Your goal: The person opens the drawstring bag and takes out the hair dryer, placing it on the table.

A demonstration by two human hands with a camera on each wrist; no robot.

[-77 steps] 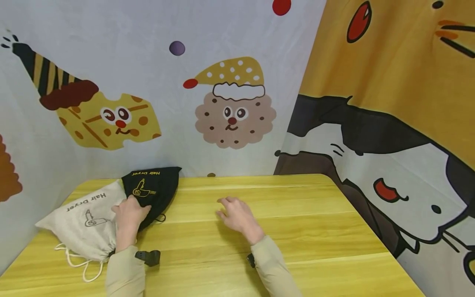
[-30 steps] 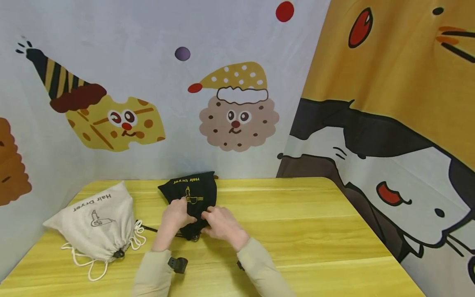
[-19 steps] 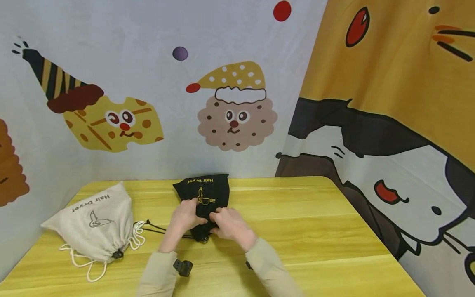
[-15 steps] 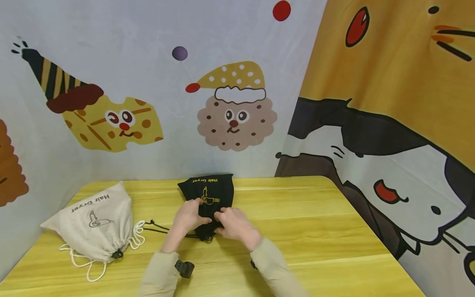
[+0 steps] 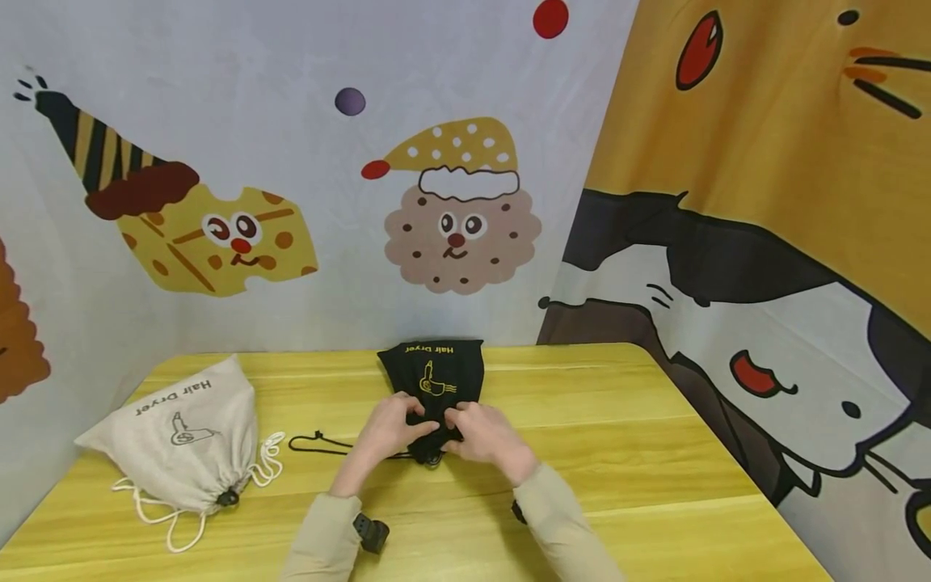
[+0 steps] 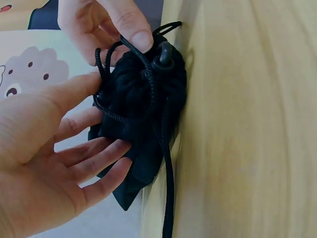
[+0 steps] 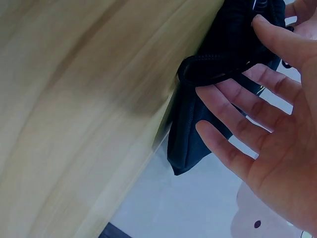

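Note:
A black drawstring bag (image 5: 434,370) printed "Hair Dryer" in gold lies near the table's back edge. Its gathered neck faces the person, and a black cord (image 5: 320,441) trails to the left. My left hand (image 5: 388,427) is at the bag's left side, fingers loosely spread against the cloth. On the other side my right hand (image 5: 486,436) has its fingers against the cloth, nearly straight in the right wrist view. In the left wrist view, the cord lock (image 6: 163,58) shows on the gathered neck. What is inside the bag is hidden.
A cream drawstring bag (image 5: 191,428), also printed "Hair Dryer", lies at the table's left with white cords (image 5: 267,459) beside it. Behind the wooden table (image 5: 640,461) hangs a cartoon-printed cloth (image 5: 305,162).
The black bag has moved from beside the cream bag to the right, with its cord trailing. Both hands have shifted right with it; the right hand came to it from bare table.

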